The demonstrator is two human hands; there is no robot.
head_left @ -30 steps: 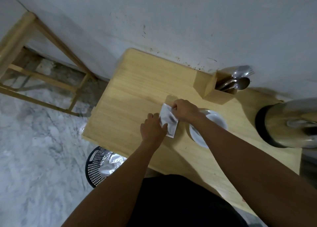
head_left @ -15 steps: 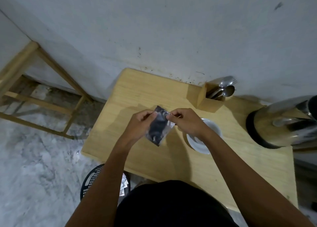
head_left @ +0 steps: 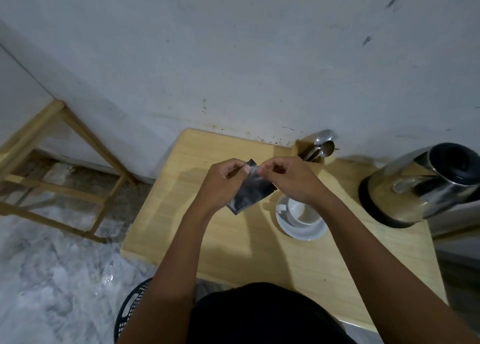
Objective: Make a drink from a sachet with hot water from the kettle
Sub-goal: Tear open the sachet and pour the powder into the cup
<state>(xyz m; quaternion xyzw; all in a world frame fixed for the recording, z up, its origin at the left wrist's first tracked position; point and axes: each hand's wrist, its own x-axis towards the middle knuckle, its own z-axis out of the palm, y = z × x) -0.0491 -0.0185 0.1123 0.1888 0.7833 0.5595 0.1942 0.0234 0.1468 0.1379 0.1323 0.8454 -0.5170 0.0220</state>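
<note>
A dark foil sachet hangs above the wooden table, held up by its top edge. My left hand pinches the top left corner and my right hand pinches the top edge right beside it. Below my right wrist a white cup stands on a white saucer; the cup looks empty. The steel kettle with its black base stands at the table's right side, its lid open.
A wooden holder with spoons and a fork stands against the wall behind my hands. A black mesh bin sits on the floor at the table's near left corner. A wooden frame stands at the left.
The sachet went from lying on the table to being lifted above it. Both hands have risen with it and now pinch its top edge. The camera has tilted upward.
</note>
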